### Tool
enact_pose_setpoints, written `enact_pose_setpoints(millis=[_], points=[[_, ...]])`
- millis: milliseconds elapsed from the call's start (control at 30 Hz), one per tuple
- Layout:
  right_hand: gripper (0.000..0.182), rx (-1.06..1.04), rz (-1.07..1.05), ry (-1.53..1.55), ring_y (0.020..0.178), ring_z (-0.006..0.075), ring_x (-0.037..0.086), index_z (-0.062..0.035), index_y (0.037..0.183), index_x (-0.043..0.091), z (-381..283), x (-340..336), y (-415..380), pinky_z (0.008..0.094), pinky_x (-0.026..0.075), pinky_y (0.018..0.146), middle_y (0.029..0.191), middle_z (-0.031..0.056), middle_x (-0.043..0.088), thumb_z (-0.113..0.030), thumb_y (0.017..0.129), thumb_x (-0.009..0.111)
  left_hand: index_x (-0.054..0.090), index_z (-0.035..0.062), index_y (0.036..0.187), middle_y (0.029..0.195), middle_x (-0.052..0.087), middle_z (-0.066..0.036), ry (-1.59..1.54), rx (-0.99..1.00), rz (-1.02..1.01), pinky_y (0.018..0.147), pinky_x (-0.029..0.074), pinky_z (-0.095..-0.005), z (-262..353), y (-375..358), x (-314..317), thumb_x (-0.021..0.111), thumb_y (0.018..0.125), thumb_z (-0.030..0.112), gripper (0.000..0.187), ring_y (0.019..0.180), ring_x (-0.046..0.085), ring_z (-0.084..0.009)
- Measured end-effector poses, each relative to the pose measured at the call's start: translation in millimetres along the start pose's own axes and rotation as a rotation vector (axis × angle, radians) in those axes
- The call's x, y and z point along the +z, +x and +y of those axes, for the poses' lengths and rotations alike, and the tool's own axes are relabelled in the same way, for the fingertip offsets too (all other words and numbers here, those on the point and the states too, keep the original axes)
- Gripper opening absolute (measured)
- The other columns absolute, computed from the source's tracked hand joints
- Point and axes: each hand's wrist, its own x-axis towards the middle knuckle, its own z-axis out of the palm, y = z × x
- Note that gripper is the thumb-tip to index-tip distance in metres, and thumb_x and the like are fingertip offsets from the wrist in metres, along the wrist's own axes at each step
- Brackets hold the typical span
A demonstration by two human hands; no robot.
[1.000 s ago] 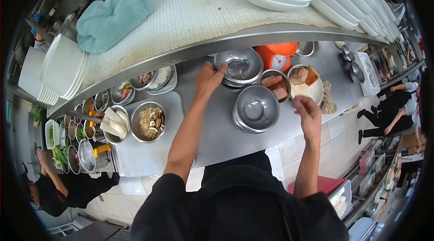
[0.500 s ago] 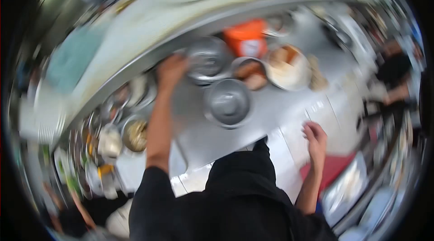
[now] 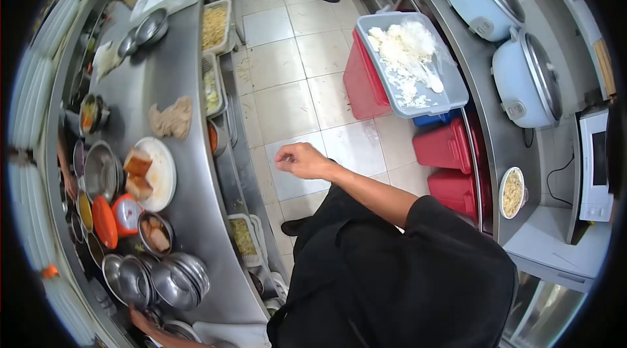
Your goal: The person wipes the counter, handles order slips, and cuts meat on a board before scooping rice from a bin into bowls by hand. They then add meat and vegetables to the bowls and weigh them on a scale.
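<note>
Over the floor tiles, my right hand [image 3: 302, 160] hangs in the air with loosely bent fingers and nothing in it. My left hand [image 3: 139, 320] is low at the left, beside the metal bowls [image 3: 134, 281] on the steel counter [image 3: 222, 269]; its fingers are mostly hidden. Next to these bowls lies another stack of metal bowls [image 3: 179, 281]. Beyond them are a bowl with browned pieces [image 3: 155, 233], an orange-and-white object [image 3: 127, 213] and a white plate [image 3: 163, 178] with brown-crusted chunks.
A beige cloth [image 3: 171, 118] lies on the counter. Another person's hand [image 3: 70, 185] is across it. At right, a grey tub [image 3: 408, 64] of white food sits on a red bin [image 3: 366, 80]; rice cookers [image 3: 526, 80] line the side counter. Other people's legs stand far ahead.
The view has swung to the right, bringing the aisle and side counter into sight. My left hand now appears at the lower left, still beside the bowls; my right hand remains raised and empty.
</note>
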Motion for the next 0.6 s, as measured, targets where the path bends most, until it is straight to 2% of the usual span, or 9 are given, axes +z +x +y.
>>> enact_pose_setpoints(millis=[33,167,300,333,433,467,500,567,600], points=[[0.024,0.046,0.046,-0.008,0.078,0.0193,0.063,-0.0026,0.095,0.065,24,-17,-1,0.0311,0.049,0.073,0.087,0.0101,0.067,-0.022,0.08,0.066,0.052,-0.0015,0.118,0.112,0.053,-0.018,0.043,0.184,-0.016,0.083,0.043,-0.032,18,-42,15,0.039,0.092,0.029,0.042,0.095,0.055,-0.0218],[0.026,0.311,0.25,-0.034,0.083,0.0205,0.064,-0.0033,0.094,0.067,109,-92,-14,0.0313,0.05,0.076,0.089,0.0111,0.068,-0.024,0.077,0.068,0.046,-0.0041,0.122,0.121,0.05,-0.022,0.173,0.934,0.033,0.091,0.044,-0.0364,104,-233,96,0.035,0.092,0.025,0.043,0.107,0.055,-0.0281],[0.027,0.47,0.395,-0.162,0.083,0.0219,0.063,-0.004,0.092,0.067,157,-154,-37,0.0323,0.049,0.076,0.087,0.0104,0.068,-0.026,0.076,0.068,0.049,-0.003,0.115,0.113,0.054,-0.02,0.278,0.736,0.169,0.083,0.045,-0.0385,122,-206,90,0.039,0.091,0.026,0.039,0.097,0.056,-0.0282],[0.028,0.56,0.441,-0.103,0.09,0.025,0.064,-0.0057,0.09,0.069,159,-167,-41,0.0332,0.048,0.082,0.091,0.0144,0.067,-0.027,0.072,0.068,0.05,-0.0027,0.113,0.111,0.055,-0.019,0.291,0.7,0.188,0.081,0.045,-0.0391,123,-200,90,0.04,0.091,0.026,0.038,0.094,0.056,-0.0283],[0.028,0.644,0.464,0.0,0.091,0.0246,0.063,-0.0057,0.09,0.069,190,-194,-43,0.0332,0.048,0.083,0.093,0.0144,0.067,-0.026,0.071,0.069,0.052,-0.0019,0.108,0.105,0.057,-0.018,0.305,0.628,0.216,0.075,0.046,-0.0407,118,-186,82,0.043,0.09,0.027,0.035,0.087,0.057,-0.0284],[0.027,0.672,0.502,-0.079,0.088,0.024,0.064,-0.0056,0.092,0.068,204,-197,-40,0.0322,0.049,0.081,0.091,0.013,0.067,-0.023,0.071,0.069,0.053,-0.0016,0.106,0.102,0.058,-0.017,0.321,0.611,0.224,0.073,0.046,-0.0413,114,-180,79,0.044,0.09,0.028,0.035,0.085,0.057,-0.0284],[0.027,0.689,0.51,-0.072,0.088,0.024,0.064,-0.0056,0.092,0.068,204,-200,-41,0.0322,0.049,0.081,0.091,0.013,0.067,-0.023,0.071,0.069,0.054,-0.0013,0.104,0.1,0.059,-0.017,0.328,0.594,0.223,0.071,0.046,-0.0418,109,-174,77,0.045,0.09,0.028,0.034,0.082,0.057,-0.0284],[0.027,0.565,0.627,-0.095,0.084,0.0235,0.064,-0.0055,0.092,0.067,190,-212,-42,0.0318,0.049,0.079,0.089,0.0118,0.068,-0.023,0.071,0.069,0.055,-0.0008,0.1,0.096,0.061,-0.015,0.365,0.588,0.201,0.066,0.047,-0.0429,103,-152,78,0.047,0.089,0.029,0.033,0.077,0.058,-0.0285],[0.028,0.587,0.648,-0.113,0.082,0.0234,0.065,-0.0053,0.092,0.066,193,-218,-39,0.0322,0.049,0.078,0.086,0.0114,0.067,-0.024,0.071,0.069,0.056,-0.0005,0.099,0.094,0.062,-0.015,0.39,0.586,0.163,0.064,0.047,-0.0434,94,-138,82,0.048,0.089,0.029,0.032,0.075,0.058,-0.0285]])
